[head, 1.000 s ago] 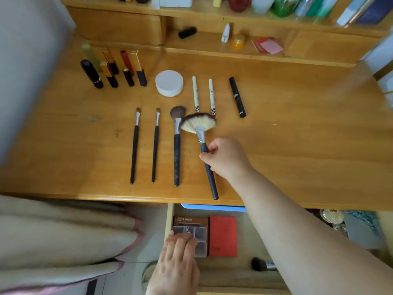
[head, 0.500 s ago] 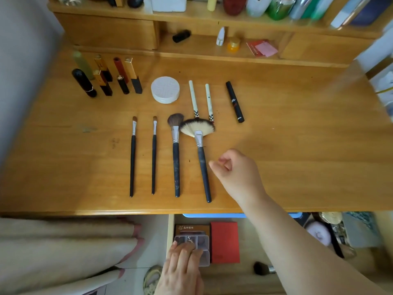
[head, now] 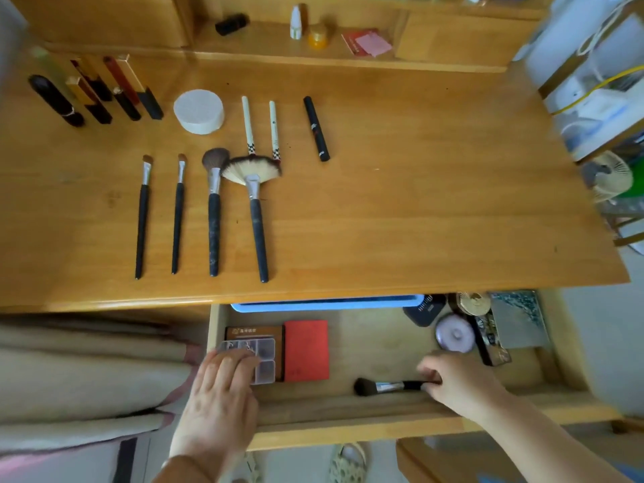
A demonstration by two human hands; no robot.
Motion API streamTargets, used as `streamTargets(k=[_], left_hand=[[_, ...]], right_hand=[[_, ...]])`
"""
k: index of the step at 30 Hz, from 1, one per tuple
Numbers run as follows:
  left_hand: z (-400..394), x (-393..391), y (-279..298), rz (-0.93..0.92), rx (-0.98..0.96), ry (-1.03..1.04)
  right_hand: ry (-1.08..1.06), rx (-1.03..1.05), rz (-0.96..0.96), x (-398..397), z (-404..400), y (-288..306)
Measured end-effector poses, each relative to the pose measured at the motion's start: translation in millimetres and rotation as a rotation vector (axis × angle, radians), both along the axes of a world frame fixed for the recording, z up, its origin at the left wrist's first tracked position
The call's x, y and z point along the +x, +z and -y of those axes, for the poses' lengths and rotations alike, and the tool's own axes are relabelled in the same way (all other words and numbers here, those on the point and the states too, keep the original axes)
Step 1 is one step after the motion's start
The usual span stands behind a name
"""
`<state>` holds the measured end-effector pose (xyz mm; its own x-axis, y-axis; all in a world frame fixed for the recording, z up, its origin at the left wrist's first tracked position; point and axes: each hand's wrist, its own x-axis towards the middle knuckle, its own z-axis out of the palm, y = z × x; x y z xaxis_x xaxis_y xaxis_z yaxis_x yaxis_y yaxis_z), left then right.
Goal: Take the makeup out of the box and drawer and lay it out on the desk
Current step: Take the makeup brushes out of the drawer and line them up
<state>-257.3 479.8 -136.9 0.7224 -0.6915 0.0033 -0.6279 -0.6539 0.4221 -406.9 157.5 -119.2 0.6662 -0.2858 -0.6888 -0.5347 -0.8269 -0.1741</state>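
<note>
Wooden desk [head: 418, 190] bears brushes above open drawer [head: 383, 346].

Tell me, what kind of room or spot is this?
Probably a home dressing or vanity desk: makeup brushes and lipsticks lie in rows on the wooden desk, with an open drawer of cosmetics below.

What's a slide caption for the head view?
Right hand grips a brush in the open drawer; four brushes lie on the desk.
</note>
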Motion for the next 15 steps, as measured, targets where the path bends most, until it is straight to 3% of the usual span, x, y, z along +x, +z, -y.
streamTargets(k=[15], left_hand=[[0,-8,-4,0.104,0.081,0.012]], right_hand=[[0.102,0.178,-0.290,4,25,-38]])
